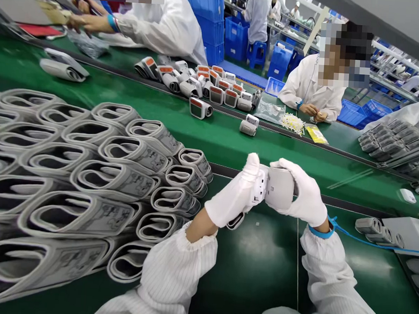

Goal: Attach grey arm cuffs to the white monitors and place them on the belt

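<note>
My left hand [232,191] and my right hand [301,191] both wear white gloves and grip a white-and-grey blood pressure monitor [279,187] between them, just above the green conveyor belt [252,273]. The monitor's grey rounded side faces me, with my right hand wrapped over it. My left hand covers the other end, where a small dark-edged loop of cuff or strap [236,220] hangs below. A large pile of rolled grey-and-white cuffs [112,179] lies to the left, close to my left wrist.
Several assembled monitors [217,84] stand in a cluster on the far belt. Co-workers in white coats sit opposite, one with hands [313,112] at work near loose white parts [293,124]. More cuffs [377,229] lie to my right. Blue crates [204,14] stack behind.
</note>
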A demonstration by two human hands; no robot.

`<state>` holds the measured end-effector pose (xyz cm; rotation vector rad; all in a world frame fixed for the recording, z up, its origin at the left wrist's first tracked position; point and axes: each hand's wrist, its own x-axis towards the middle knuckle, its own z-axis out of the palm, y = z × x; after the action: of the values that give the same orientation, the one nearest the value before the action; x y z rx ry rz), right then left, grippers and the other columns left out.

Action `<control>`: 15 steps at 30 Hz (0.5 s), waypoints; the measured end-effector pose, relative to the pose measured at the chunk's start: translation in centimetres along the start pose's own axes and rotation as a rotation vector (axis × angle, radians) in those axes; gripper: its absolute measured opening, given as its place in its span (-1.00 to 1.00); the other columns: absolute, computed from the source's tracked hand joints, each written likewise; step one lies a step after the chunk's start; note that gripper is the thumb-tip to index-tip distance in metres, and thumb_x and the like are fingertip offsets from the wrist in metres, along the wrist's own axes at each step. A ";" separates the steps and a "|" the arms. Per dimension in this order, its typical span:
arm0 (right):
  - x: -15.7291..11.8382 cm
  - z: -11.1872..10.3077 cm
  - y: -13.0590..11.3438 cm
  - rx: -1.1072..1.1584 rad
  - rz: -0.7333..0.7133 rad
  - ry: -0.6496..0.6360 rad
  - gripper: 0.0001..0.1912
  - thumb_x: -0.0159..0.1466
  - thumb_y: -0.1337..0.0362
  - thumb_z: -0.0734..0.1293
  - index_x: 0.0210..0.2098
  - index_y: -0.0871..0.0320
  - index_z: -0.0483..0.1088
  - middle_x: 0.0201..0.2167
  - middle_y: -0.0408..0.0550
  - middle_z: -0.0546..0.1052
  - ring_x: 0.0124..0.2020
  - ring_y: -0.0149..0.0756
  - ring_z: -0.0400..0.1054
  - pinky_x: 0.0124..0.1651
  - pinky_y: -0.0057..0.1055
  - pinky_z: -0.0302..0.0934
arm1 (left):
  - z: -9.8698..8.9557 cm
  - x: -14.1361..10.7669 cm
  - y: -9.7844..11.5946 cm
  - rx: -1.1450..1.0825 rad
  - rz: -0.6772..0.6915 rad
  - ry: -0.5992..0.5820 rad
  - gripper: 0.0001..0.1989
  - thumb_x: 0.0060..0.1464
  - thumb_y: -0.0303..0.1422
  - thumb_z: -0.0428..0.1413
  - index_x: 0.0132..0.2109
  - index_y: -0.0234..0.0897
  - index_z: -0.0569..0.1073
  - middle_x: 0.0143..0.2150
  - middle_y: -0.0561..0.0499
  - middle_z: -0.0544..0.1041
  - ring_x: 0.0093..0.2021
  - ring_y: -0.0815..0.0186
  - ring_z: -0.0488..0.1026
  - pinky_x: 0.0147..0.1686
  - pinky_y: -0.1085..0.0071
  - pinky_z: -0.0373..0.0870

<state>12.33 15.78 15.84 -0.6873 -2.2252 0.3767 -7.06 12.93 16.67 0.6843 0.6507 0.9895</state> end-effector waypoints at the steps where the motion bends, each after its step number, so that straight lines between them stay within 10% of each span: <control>1: 0.0 0.0 -0.1 -0.006 0.003 -0.007 -0.08 0.07 0.22 0.59 0.35 0.12 0.24 0.18 0.12 0.52 0.18 -0.06 0.48 0.29 -0.19 0.37 | -0.1 0.0 -0.1 0.026 0.007 0.000 -0.27 -0.08 0.42 0.07 -0.55 -0.18 0.15 -0.67 0.19 0.05 -0.70 0.52 0.02 -0.75 0.52 -0.06; 15: -0.3 0.4 -0.6 -0.205 -0.011 -0.060 -0.15 0.19 0.30 0.46 0.43 0.13 0.17 0.30 0.09 0.42 0.29 -0.06 0.38 0.34 -0.20 0.35 | 1.1 -0.3 -0.4 0.322 0.188 0.228 -0.38 0.04 0.32 0.10 -0.44 -0.18 0.35 -0.61 0.13 0.26 -0.58 0.37 0.29 -0.54 0.43 0.35</control>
<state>12.02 15.15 15.70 -0.7793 -2.3448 0.1657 -6.11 12.28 17.12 0.9357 0.9726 1.1602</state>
